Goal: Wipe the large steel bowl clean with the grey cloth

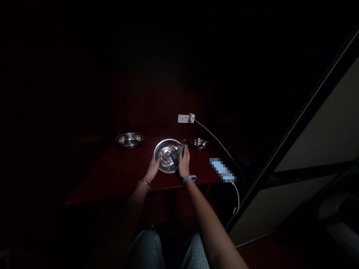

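A round shiny metal plate (162, 146) with a coloured label at its centre is tilted toward me over the table. My left hand (153, 169) grips its lower left rim, the thumb on the inner side. In my right hand (184, 161) is a dark grey cloth (177, 154), bunched under the fingers and lying against the plate's right side. The cloth covers part of the label and of the right rim.
At the table's (106, 179) back left are metal plates (129, 145), seemingly stacked. A small metal bowl (199, 147) stands at the right. A white charger (191, 118) sits in a wall socket (183, 118), its cable (213, 135) trailing right near a blurred-out phone-like object (223, 170).
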The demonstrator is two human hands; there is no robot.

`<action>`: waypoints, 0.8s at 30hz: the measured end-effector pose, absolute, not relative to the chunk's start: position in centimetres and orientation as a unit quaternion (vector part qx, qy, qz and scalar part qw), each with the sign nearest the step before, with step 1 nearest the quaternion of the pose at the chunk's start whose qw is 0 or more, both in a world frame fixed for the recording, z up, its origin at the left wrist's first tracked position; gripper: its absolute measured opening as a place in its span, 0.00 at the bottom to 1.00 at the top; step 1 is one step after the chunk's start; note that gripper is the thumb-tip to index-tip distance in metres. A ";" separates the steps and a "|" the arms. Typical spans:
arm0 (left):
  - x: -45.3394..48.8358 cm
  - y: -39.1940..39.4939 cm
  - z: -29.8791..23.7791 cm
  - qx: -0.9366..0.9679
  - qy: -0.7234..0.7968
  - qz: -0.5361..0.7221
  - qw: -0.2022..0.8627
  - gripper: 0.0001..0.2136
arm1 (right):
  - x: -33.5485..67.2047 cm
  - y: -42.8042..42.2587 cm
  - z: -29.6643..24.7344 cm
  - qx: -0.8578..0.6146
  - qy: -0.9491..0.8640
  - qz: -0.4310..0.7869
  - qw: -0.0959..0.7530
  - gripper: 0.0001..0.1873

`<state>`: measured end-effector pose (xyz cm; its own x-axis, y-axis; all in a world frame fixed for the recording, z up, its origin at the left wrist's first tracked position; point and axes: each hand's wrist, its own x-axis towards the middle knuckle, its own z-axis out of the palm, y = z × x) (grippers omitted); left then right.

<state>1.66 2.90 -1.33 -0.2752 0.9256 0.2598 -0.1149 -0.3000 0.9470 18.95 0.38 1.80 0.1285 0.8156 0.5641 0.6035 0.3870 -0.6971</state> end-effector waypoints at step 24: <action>2.1 2.5 -0.7 0.453 0.463 0.649 0.399 0.15 | 17.4 -0.8 1.8 -0.615 -0.716 -0.092 0.318 0.23</action>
<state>2.09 2.51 -0.73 -0.2717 0.9374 0.2179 -0.0993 -0.2525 0.9625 17.37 -0.82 1.85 -0.0419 0.8216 0.5685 0.9382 0.2279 -0.2603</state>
